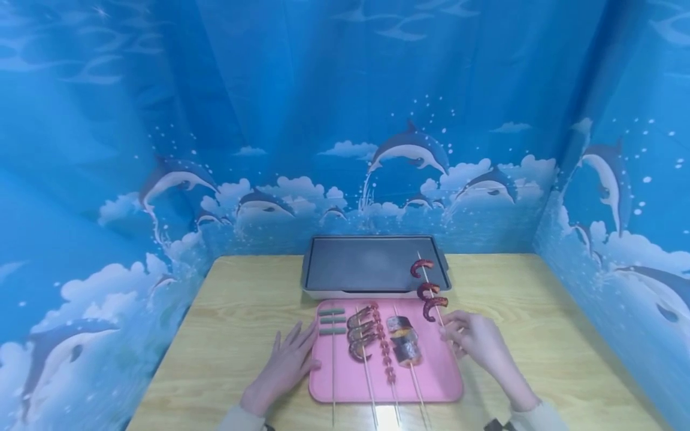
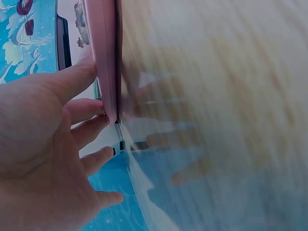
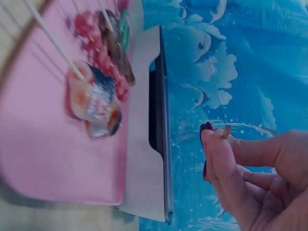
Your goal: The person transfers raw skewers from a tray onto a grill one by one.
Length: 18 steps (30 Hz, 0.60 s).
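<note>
My right hand (image 1: 475, 339) pinches the lower stick of an octopus tentacle skewer (image 1: 432, 302), lifted above the tray's right side, its curled dark red pieces reaching over the griddle. In the right wrist view, the end of the stick (image 3: 226, 132) pokes out between thumb and fingers. Spread out at the pink tray's (image 1: 435, 383) left edge lies my left hand (image 1: 286, 363), its thumb over the rim and fingertips against the side. On the tray are a skewer of green pieces (image 1: 332, 321), a shrimp skewer (image 1: 362, 335), a pinkish-red meat skewer (image 1: 384, 347) and a fish-chunk skewer (image 1: 404, 342).
Directly behind the tray stands a flat dark griddle (image 1: 366, 263) with a pale front. Both are on a light wooden table (image 1: 539, 335). Blue dolphin-print curtains (image 1: 323, 108) enclose the table at the back and sides. Several skewer sticks jut past the tray's front edge.
</note>
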Tool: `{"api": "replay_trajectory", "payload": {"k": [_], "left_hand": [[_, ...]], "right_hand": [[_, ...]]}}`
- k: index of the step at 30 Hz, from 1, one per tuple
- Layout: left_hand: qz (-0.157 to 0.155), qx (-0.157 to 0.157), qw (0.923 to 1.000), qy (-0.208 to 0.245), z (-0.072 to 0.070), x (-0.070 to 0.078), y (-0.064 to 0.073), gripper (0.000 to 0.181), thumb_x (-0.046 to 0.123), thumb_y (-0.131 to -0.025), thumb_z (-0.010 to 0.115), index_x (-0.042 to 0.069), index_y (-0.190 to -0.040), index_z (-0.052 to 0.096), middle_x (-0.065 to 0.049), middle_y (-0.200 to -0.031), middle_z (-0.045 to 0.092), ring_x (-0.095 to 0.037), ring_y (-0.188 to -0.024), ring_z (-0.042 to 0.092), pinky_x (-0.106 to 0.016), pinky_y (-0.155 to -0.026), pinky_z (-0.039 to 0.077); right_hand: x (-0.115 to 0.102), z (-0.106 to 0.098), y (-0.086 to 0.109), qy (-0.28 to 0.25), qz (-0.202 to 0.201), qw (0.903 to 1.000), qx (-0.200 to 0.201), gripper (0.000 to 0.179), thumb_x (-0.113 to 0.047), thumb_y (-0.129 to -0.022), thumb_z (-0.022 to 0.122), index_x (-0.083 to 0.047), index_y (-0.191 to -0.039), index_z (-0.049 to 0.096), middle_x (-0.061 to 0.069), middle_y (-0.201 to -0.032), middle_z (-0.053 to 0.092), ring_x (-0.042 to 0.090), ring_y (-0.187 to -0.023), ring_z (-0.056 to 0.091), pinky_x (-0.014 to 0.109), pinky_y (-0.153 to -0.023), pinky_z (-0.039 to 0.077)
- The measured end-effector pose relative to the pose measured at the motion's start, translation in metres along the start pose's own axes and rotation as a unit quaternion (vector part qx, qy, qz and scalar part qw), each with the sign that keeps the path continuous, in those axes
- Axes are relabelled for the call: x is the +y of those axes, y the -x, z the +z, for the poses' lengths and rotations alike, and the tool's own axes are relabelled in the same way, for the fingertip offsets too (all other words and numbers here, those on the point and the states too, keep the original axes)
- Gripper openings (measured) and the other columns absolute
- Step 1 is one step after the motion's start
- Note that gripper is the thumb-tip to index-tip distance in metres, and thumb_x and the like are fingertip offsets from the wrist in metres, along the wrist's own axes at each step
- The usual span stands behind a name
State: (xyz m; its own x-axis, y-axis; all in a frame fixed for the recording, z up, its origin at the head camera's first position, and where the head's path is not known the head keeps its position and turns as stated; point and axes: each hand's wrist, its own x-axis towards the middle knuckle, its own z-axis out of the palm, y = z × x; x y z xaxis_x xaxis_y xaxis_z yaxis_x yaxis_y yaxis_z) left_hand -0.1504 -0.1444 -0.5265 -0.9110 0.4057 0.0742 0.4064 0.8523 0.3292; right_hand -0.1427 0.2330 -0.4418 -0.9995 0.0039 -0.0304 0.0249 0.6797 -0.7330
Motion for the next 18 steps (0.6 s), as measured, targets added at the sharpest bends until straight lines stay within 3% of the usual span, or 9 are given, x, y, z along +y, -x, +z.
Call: {"api": "replay_trajectory", "payload": {"k": [10,18], "left_hand": [[-0.018,-0.018,0.9995,-0.019,0.001,0.0,-0.001,0.068,0.046,-0.087,0.053,0.012,-0.143,0.032,-0.005,-0.15,0.028,-0.037,-0.137,0.02,-0.068,-0.104,0.012],[-0.011,-0.011,0.9998,-0.014,0.003,0.0,-0.001,0.068,0.045,-0.087,0.054,0.012,-0.143,0.032,-0.005,-0.15,0.028,-0.037,-0.137,0.021,-0.069,-0.103,0.012]], "right_hand": [[0.004,0.002,-0.054,-0.032,0.017,0.9993,0.005,0.027,-0.015,-0.085,0.065,0.002,-0.106,0.063,0.014,-0.079,0.069,0.016,-0.054,0.062,0.033,-0.052,0.057],[0.011,0.004,-0.086,-0.02,0.035,0.9992,0.008,0.027,-0.014,-0.084,0.066,0.006,-0.102,0.062,0.009,-0.073,0.068,0.016,-0.053,0.062,0.027,-0.049,0.055]]}}
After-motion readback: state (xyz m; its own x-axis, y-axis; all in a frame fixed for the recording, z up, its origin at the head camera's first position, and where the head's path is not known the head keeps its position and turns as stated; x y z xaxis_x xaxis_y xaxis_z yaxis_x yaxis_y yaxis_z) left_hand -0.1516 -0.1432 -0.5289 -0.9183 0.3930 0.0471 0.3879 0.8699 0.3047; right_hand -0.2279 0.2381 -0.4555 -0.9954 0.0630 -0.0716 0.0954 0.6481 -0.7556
